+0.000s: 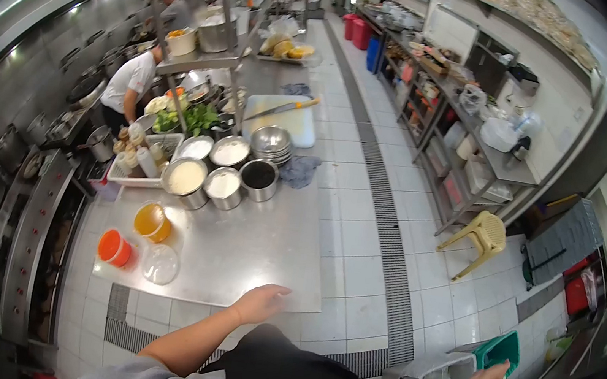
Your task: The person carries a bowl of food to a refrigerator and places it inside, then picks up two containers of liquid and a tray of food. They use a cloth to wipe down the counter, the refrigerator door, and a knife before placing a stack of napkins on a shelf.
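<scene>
My left hand (261, 304) is over the front edge of the steel table (258, 245), fingers stretched out and slightly blurred, holding nothing. At the lower right, my right hand (495, 373) grips the rim of a green plastic bin (502, 349). A white bin (448, 368) stands beside it. Nearest my left hand on the table are a clear round lid (160, 264), an orange-red tub (114, 247) and a yellow-orange tub (153, 222). Behind them stand several steel pots, among them one of pale contents (187, 177) and one of dark contents (259, 174).
Stacked steel bowls (271, 141) and a cutting board (293, 121) with a knife (281, 109) lie farther back. Another person (129, 82) stands by the stoves at left. A yellow stool (483, 236) and a side counter (467, 108) are at right. A drain grate (383, 223) crosses the floor.
</scene>
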A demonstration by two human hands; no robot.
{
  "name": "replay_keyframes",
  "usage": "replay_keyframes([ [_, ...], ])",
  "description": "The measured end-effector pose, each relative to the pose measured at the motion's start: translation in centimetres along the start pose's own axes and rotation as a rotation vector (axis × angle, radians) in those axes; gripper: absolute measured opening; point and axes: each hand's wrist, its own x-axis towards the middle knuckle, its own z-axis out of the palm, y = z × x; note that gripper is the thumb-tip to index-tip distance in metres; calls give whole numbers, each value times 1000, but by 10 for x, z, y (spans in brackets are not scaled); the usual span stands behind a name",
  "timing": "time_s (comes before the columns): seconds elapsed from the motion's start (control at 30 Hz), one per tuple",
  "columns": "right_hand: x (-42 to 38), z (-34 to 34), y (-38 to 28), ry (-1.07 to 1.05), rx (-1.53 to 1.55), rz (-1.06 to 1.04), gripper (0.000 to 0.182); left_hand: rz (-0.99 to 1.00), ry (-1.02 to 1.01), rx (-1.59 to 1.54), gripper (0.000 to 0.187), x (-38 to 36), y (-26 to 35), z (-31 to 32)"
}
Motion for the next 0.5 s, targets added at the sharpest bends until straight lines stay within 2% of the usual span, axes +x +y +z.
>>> replay_keyframes([
  [0.03, -46, -8, -16, 74, -11, 38, 80, -7, 16, -3, 41, -7, -4, -2],
  [0.1, -91, -24, -9, 127, -92, -4, 83, -30, 27, -20, 41, -20, -6, -9],
  [0.17, -89, -45, 38, -73, 113, 88, 79, -57, 31, -42, 40, -28, -14, -14],
  [0.23, -128, -69, 76, -132, 38, 70, 74, -92, 21, -71, 40, -34, -26, -17],
  [0.3, -68, -100, 186, -382, 25, 262, 71, -109, -2, -76, 40, -35, -37, -21],
  [0.37, -107, -129, 226, -292, -87, 331, 61, -107, -21, -76, 40, -31, -45, -23],
  [0.43, -189, -163, 200, -278, -150, 432, 56, -100, -28, -74, 40, -26, -54, -26],
  [0.5, -194, -207, 231, -314, -222, 448, 44, -104, -46, -64, 39, -18, -61, -30],
])
